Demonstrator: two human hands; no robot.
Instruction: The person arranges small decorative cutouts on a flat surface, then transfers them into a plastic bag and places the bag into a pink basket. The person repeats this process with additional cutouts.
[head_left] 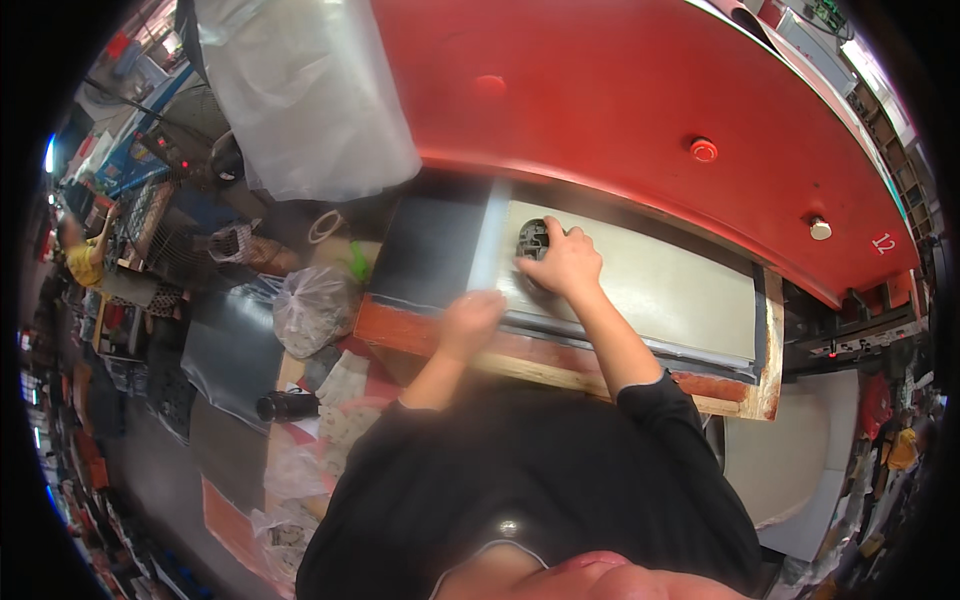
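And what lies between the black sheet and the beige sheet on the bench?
A pale strip lies between the black sheet and the beige sheet, with the blurred left hand near its lower end; the head view shows this.

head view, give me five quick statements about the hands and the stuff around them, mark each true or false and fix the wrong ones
1. The right hand grips a dark piece over the pale sheet. True.
2. The round button on the machine panel is green. False: it is red.
3. The left hand looks blurred. True.
4. The left hand is touching the round button. False: it is down near the pale sheet's left end, well away from the button.
5. The clear plastic bag sits to the right of the pale sheet. False: it is to the left.
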